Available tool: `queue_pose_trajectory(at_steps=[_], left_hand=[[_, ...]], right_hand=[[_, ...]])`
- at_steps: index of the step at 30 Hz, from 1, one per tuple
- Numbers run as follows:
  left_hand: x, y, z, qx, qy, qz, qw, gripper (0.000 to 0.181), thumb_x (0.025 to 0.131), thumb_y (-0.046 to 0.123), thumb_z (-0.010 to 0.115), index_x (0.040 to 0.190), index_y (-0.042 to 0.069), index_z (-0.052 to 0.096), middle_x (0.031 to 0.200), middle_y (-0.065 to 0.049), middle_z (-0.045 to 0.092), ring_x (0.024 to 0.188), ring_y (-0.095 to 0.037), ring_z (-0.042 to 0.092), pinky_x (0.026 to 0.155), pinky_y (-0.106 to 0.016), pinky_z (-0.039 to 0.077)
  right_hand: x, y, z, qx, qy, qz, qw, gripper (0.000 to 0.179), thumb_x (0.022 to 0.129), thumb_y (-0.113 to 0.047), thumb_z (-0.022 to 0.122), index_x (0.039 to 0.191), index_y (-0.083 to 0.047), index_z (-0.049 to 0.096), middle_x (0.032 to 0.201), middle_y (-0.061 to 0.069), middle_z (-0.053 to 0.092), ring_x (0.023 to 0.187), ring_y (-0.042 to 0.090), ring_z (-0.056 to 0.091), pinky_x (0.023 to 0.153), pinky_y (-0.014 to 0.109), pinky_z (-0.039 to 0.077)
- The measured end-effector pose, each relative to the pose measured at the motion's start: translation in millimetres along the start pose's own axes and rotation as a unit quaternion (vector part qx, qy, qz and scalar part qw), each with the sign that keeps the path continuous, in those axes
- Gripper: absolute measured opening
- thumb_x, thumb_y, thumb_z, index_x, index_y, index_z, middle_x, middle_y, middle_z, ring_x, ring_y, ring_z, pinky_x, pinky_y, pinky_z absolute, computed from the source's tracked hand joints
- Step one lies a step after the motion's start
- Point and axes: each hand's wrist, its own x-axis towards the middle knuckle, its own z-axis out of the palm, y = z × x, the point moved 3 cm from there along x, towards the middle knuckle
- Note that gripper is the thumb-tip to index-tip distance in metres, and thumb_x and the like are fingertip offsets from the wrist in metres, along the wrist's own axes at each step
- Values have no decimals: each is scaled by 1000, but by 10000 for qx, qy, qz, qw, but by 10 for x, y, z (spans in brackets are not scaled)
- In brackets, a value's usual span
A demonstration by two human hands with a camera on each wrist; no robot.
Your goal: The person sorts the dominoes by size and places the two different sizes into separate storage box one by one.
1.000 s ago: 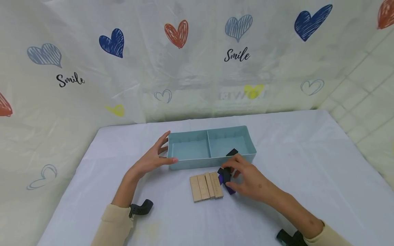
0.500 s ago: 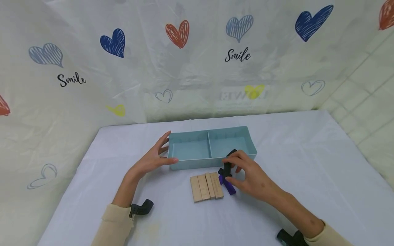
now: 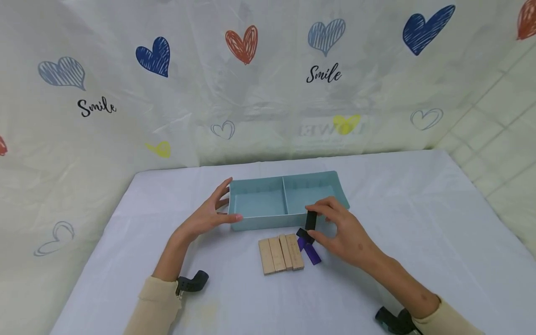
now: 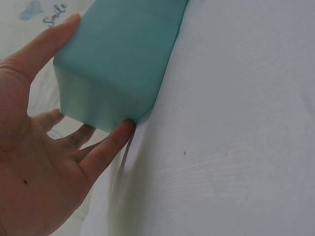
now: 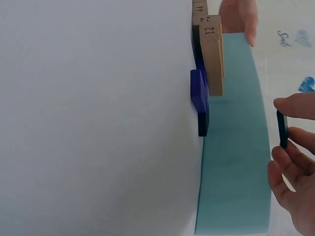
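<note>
A light-blue two-compartment box (image 3: 257, 224) stands on the white-covered table. My left hand (image 3: 206, 217) grips its left end, thumb at the front rim and fingers spread around the end wall (image 4: 93, 96). My right hand (image 3: 345, 235) pinches a black block (image 3: 311, 220) between thumb and fingers, upright before the box's front wall; the right wrist view shows this block (image 5: 282, 129) edge-on, above the box's rim. Below it on the cloth lie another black block (image 3: 305, 235) and purple blocks (image 3: 312, 254). Part of the right compartment is hidden by my right hand.
Several plain wooden blocks (image 3: 280, 254) lie side by side in front of the box, beside the purple ones. Numbers show on some wooden ends (image 5: 210, 30). A white sheet with printed hearts (image 3: 240, 44) hangs behind the table.
My right hand has lifted the black block up from the pile toward the box's front rim. A black block seen earlier at that rim is now out of sight. My left hand stays put.
</note>
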Motion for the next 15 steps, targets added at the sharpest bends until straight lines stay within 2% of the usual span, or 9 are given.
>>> queue_pose_trajectory(at_steps=[8, 11, 15], left_hand=[[-15, 12, -1, 2, 12, -9, 10000, 107, 87, 39, 84, 163, 51, 10, 177, -7, 11, 161, -41, 22, 121, -64, 37], [-10, 13, 2, 7, 13, -7, 10000, 108, 87, 40, 84, 165, 47, 10, 177, -7, 11, 161, -41, 22, 121, -65, 38], [-2, 9, 2, 14, 9, -6, 10000, 108, 87, 40, 84, 164, 48, 10, 177, -6, 10, 161, -41, 22, 120, -64, 38]], right_hand=[[88, -4, -23, -2, 119, 157, 9998, 54, 82, -5, 87, 133, -9, 68, 123, 3, 64, 108, 23, 66, 88, 47, 60], [112, 9, -26, -40, 172, 138, 9997, 54, 82, -5, 87, 133, -9, 68, 122, 4, 64, 108, 24, 66, 88, 45, 60], [130, 39, -24, -121, 270, 118, 9995, 53, 82, -5, 87, 132, -8, 68, 122, 3, 64, 106, 24, 65, 88, 41, 60]])
